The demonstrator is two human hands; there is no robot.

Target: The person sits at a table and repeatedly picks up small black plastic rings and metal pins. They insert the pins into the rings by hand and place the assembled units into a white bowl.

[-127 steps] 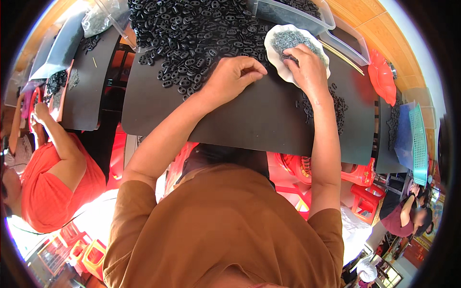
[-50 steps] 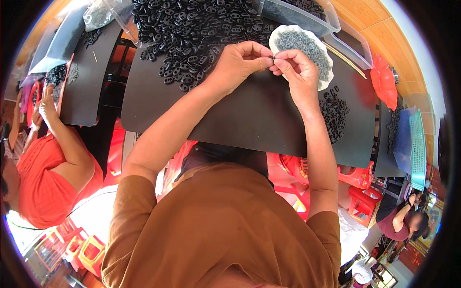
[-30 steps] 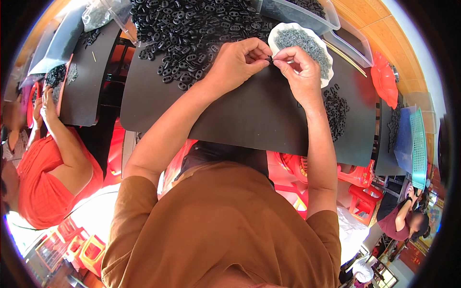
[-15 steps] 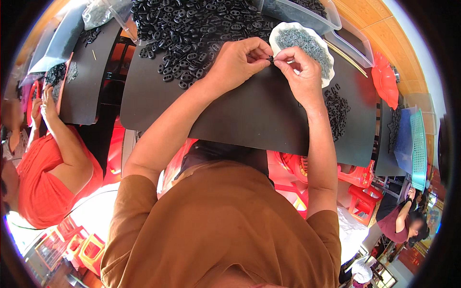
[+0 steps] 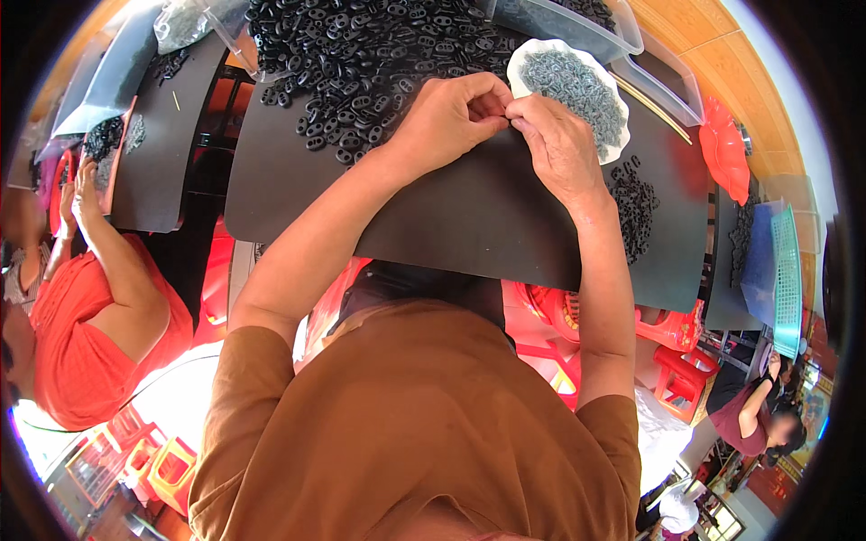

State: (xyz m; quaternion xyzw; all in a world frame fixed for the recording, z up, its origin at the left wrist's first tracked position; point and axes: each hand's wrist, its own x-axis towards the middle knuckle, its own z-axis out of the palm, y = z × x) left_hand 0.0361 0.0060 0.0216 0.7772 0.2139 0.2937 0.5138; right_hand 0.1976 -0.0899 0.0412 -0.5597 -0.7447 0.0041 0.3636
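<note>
My left hand (image 5: 456,115) is closed in a pinch above the dark table (image 5: 469,221), thumb and forefinger pressed together. Its fingertips meet those of my right hand (image 5: 561,144), also pinched. A small black piece showed between them a moment ago; the fingers now mostly hide it. Beyond my left hand spreads a large heap of black oval two-hole pieces (image 5: 352,113). Just past my right hand stands a white scalloped dish (image 5: 516,74) filled with small grey pieces (image 5: 577,88). A smaller pile of black pieces (image 5: 635,212) lies right of my right wrist.
A clear plastic bin (image 5: 631,41) and thin sticks (image 5: 654,110) lie at the far right, near a red scalloped plate (image 5: 723,153). A teal basket (image 5: 787,279) stands farther right. At left, a person in red (image 5: 104,343) works at another table (image 5: 158,171). Red stools (image 5: 171,473) stand behind.
My right hand has turned over, its back now facing up, and its fingers have closed in against my left fingertips. The small black piece has become hidden. My left hand has barely moved.
</note>
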